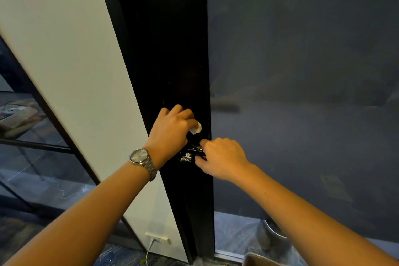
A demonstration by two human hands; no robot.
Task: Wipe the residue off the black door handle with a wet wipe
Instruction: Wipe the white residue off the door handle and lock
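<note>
The black door handle sits on the black door frame, mostly covered by my hands. White residue shows on the black surface just below and left of it. My left hand, with a silver watch on the wrist, is closed around a crumpled white wet wipe and holds it against the frame just above the handle. My right hand grips the handle's right end from the right.
A white wall panel with a socket and cable near the floor lies left of the frame. Frosted dark glass fills the right. A bin rim shows at the bottom.
</note>
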